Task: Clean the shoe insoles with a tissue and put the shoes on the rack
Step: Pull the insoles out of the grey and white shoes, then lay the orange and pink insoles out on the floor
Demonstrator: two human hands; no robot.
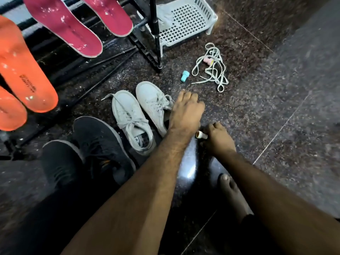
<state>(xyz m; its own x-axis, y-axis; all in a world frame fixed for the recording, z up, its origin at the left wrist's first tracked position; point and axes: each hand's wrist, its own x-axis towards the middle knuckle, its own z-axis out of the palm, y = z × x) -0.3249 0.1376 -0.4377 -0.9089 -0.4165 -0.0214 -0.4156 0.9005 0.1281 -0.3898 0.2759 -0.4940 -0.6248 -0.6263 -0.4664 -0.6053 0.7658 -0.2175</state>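
Nearest camera: two bare forearms reaching out over dark speckled floor [257,89], bare foot [231,192] beside right forearm. Left hand [185,111] stretched forward, palm down, fingers bent at heel of right grey shoe [153,103]; grip on shoe not confirmable, fingertips hidden from view. Right hand [219,138] low over floor, fingers curled round small cream cap [201,135], open end turned left.

Grey shoes: pair side by side on floor, toes pointing away, laces tied on left grey shoe [131,122]. Dark shoes [92,150]: pair on floor left of grey pair, nearer camera, just beside it.

Rack [156,34]: black metal frame, upper left, one upright post standing on floor. Two pink insoles [73,28] lying across rack bars, white flecks on surface. Two orange insoles [25,70] at far left, likewise on rack, print visible on larger one, not legible.

Beyond rack post: white perforated basket [187,21] on floor. Right of post: loose tangle of pale laces [211,69] with small pink cap [207,61] lying in it; teal cap [183,76] just left of tangle, apart from it.

Tissue: not identifiable anywhere in view.
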